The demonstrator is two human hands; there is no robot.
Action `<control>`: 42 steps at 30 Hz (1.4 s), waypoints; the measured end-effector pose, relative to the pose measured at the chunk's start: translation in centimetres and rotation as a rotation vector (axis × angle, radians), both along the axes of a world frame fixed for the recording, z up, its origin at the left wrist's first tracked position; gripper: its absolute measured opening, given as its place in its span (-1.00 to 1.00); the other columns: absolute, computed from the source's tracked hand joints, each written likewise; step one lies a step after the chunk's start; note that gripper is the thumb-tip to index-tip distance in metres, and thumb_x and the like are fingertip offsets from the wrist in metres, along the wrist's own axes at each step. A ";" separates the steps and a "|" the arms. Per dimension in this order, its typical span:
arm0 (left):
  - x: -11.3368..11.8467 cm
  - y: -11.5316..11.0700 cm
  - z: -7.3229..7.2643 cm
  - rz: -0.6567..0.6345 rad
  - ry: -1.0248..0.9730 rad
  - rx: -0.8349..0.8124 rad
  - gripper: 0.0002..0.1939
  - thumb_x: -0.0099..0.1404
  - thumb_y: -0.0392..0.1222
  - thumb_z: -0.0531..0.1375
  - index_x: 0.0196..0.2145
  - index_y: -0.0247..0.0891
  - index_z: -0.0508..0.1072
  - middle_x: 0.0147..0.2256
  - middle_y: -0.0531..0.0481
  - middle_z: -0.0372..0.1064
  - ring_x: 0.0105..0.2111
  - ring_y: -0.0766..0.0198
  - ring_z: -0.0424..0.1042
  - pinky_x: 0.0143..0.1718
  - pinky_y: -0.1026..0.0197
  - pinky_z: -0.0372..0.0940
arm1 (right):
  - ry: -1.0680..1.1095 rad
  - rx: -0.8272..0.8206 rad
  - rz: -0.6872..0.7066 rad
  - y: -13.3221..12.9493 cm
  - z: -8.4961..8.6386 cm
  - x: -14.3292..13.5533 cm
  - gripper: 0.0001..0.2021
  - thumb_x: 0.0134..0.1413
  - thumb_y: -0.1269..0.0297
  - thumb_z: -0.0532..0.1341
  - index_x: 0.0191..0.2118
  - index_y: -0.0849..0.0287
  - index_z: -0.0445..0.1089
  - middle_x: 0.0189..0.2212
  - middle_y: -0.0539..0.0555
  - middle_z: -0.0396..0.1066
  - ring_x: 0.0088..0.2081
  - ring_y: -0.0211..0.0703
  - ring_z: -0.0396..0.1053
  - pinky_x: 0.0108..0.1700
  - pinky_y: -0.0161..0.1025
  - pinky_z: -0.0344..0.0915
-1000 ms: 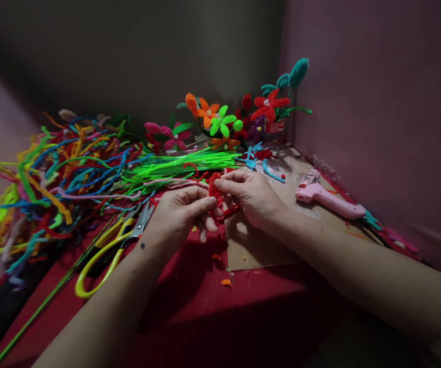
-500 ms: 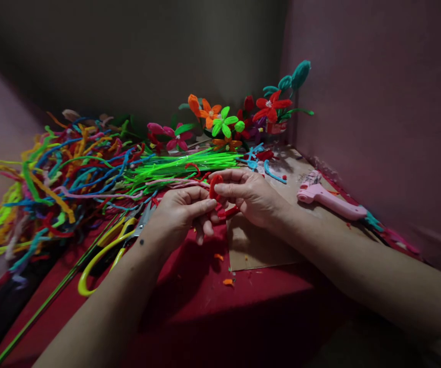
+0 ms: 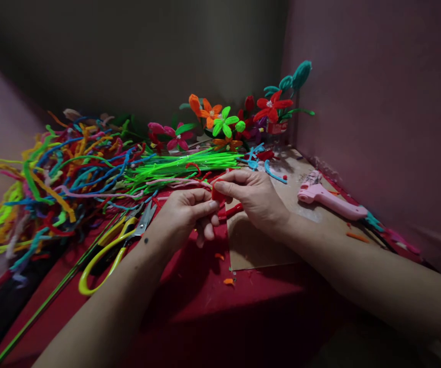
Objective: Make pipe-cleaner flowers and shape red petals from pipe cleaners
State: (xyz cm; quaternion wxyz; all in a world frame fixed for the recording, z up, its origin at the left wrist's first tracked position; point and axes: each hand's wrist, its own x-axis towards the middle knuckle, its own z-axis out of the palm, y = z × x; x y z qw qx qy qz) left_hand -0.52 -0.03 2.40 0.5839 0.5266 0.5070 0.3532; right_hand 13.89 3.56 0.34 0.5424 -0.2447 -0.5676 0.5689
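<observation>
A short bent red pipe cleaner [image 3: 216, 194] is pinched between both hands above the front of the table. My left hand [image 3: 192, 210] grips its near end with thumb and forefinger, the other fingers curled below. From the far side my right hand [image 3: 253, 197] presses thumb and forefinger on the same piece, which hides much of it. Beneath the right hand lies another red pipe cleaner piece [image 3: 235, 210]. Yellow-handled scissors [image 3: 107, 255] rest beside my left wrist, blades pointing away.
Behind the hands lies a bundle of green pipe cleaners [image 3: 190, 166], with a mixed heap of pipe cleaners [image 3: 78, 168] at left. Pipe-cleaner flowers [image 3: 224, 122] stand at the back. A pink glue gun [image 3: 331, 199] rests on cardboard [image 3: 259, 250] at right.
My right thumb and fingers have moved down over the red loop, which now looks squeezed flatter and shows less. My left hand has barely shifted.
</observation>
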 end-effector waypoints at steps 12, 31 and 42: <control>-1.1 0.1 0.0 -0.190 -0.134 -0.074 -0.90 0.15 -0.26 0.17 -0.46 -0.35 0.35 -0.56 0.01 0.39 -0.75 0.42 0.30 -0.81 0.41 0.20 | 0.220 -0.341 0.401 1.7 -0.6 0.4 -0.81 -0.30 0.27 0.38 -0.51 0.23 0.42 -0.57 -0.04 0.39 -0.52 -0.33 0.30 -0.45 -0.35 0.23; -0.3 -0.3 0.6 -0.089 0.016 0.049 -0.86 0.15 -0.23 0.18 -0.49 -0.34 0.33 -0.67 0.07 0.33 -0.77 0.45 0.24 -0.79 0.44 0.11 | 0.056 -0.173 0.296 1.1 -0.5 0.4 -0.81 -0.16 0.19 0.30 -0.49 0.23 0.39 -0.57 -0.04 0.35 -0.57 -0.38 0.19 -0.53 -0.37 0.12; 0.1 -0.5 0.7 -0.041 0.127 0.104 -0.81 0.17 -0.21 0.17 -0.54 -0.33 0.31 -0.70 0.09 0.31 -0.78 0.47 0.22 -0.78 0.46 0.10 | -0.016 -0.132 0.088 1.1 -0.2 0.3 -0.84 -0.20 0.28 0.29 -0.60 0.24 0.35 -0.66 -0.06 0.29 -0.63 -0.41 0.12 -0.58 -0.37 0.03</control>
